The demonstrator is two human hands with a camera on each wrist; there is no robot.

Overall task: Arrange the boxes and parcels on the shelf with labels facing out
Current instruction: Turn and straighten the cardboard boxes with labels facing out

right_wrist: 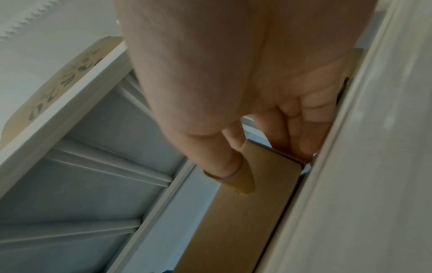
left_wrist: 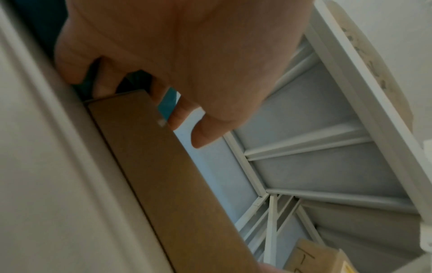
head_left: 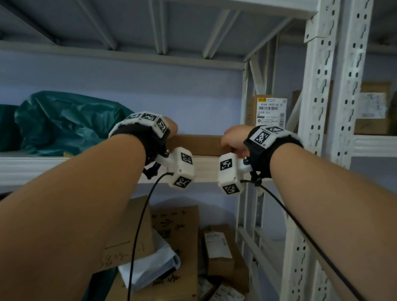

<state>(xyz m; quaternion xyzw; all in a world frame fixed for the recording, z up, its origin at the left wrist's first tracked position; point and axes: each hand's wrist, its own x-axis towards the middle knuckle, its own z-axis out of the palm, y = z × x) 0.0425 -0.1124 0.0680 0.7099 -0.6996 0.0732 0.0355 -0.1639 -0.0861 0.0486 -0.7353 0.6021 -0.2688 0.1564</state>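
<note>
A flat brown cardboard box [head_left: 200, 144] lies lengthwise at the front of the white shelf [head_left: 45, 172], a plain side facing out. My left hand [head_left: 170, 126] is at its left end. In the left wrist view the fingers [left_wrist: 161, 92] curl behind the end of the box [left_wrist: 163, 175], and the thumb [left_wrist: 203, 136] hangs free of it. My right hand [head_left: 230, 141] grips the right end. There the thumb [right_wrist: 229, 166] presses the front face of the box [right_wrist: 245, 212] and the fingers wrap behind it. No label shows on the box.
A crumpled green plastic parcel [head_left: 69, 123] fills the shelf's left half. A labelled box [head_left: 269, 111] stands at the back right behind the perforated upright [head_left: 311, 137]. Several boxes and a white bag [head_left: 176, 245] lie below. More boxes [head_left: 373, 109] sit in the neighbouring bay.
</note>
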